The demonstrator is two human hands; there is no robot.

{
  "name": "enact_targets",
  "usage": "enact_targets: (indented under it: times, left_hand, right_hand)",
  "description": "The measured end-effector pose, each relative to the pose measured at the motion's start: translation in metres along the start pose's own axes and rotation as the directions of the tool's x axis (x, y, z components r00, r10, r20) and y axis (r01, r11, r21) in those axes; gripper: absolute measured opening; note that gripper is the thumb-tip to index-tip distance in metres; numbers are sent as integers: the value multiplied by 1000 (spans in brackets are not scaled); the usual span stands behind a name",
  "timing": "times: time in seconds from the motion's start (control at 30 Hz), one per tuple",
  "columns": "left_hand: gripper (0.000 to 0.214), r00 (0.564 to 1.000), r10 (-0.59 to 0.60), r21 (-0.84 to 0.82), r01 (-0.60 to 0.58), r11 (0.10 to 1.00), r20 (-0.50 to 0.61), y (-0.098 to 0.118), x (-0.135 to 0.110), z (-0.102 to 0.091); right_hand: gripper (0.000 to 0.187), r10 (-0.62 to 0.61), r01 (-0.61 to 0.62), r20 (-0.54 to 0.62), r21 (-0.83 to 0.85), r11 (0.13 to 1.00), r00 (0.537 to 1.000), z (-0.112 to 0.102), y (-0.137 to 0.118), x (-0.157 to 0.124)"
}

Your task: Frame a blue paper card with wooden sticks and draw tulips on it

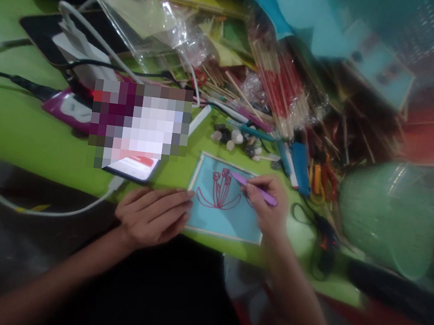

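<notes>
A blue card (203,223) with a pale, stick-like border lies on the green table near its front edge. Red lines on it form a flower drawing (220,194) with several stems and two curved leaves. In my right hand (269,203) is a purple pen (261,190), its tip at the upper flowers. My fingers are closed round the pen's barrel. My left hand (157,213) lies flat with fingers stretched out, their tips touching the card's left edge. The left hand holds nothing that I can see.
A lit phone (137,166), partly pixelated, lies on the left with a white cable (93,205). Beyond the card are pebbles (236,137) and bagged sticks (276,80). Orange-handled scissors (319,183), a glue gun (326,239) and a green translucent container (384,215) are on the right.
</notes>
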State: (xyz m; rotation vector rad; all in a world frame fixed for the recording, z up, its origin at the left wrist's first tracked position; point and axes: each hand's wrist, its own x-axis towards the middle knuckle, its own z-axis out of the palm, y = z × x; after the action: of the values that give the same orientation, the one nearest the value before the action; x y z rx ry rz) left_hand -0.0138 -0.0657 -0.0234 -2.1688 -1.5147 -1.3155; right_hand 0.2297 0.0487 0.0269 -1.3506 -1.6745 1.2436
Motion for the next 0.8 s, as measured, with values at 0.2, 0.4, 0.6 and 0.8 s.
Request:
enact_targets:
  times: [0.2, 0.4, 0.6, 0.8]
  left_hand:
    - [12, 1000, 13, 0, -13, 1000, 9, 0, 0, 0]
    - [11, 1000, 9, -11, -9, 1000, 1, 0, 1, 0]
    - [10, 1000, 12, -5, -12, 1000, 12, -1, -1, 0]
    - [10, 1000, 9, -4, -9, 1000, 6, 0, 0, 0]
  right_hand:
    - [17, -11, 11, 8, -2, 1000, 1000, 2, 0, 0]
    - [16, -18, 18, 16, 5, 1000, 1000, 1, 1, 0]
    - [17, -9, 9, 9, 1, 1000, 1000, 1, 0, 0]
    - [17, -2, 2, 8, 14, 1000, 1000, 2, -1, 0]
